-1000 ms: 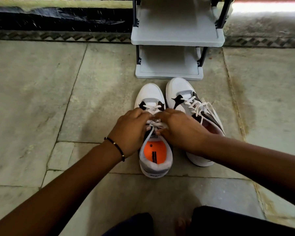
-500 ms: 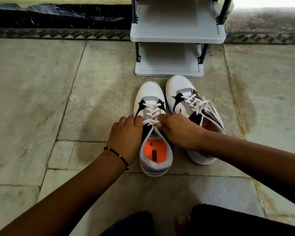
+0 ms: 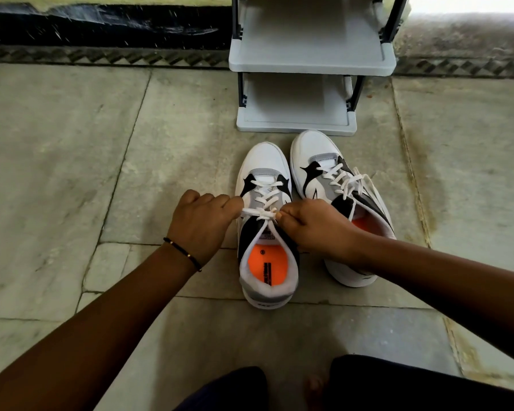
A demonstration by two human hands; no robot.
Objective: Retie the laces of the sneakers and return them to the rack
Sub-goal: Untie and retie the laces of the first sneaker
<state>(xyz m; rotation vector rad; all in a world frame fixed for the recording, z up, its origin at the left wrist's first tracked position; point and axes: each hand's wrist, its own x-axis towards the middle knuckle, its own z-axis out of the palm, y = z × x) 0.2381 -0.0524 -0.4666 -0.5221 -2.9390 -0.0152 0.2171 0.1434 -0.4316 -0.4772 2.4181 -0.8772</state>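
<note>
Two white sneakers with black and grey panels stand side by side on the stone floor, toes toward the rack. The left sneaker (image 3: 264, 164) shows an orange insole. My left hand (image 3: 199, 223) and my right hand (image 3: 315, 226) each pinch one end of its white lace (image 3: 260, 214), pulled taut sideways across a knot at the tongue. A loop of lace hangs back over the shoe's opening. The right sneaker (image 3: 315, 146) has loose laces (image 3: 365, 185) trailing over its right side. My right wrist covers part of its heel.
A grey plastic shoe rack (image 3: 309, 62) with dark posts stands just beyond the toes, its two visible shelves bare. A dark wall base (image 3: 101, 25) and patterned border run behind it. My dark-clothed knees (image 3: 398, 381) and a bare toe sit at the bottom edge.
My hands have moved apart, the left going left and the right going right, drawing the lace ends outward and tightening the knot on the left sneaker. More of its lacing is uncovered.
</note>
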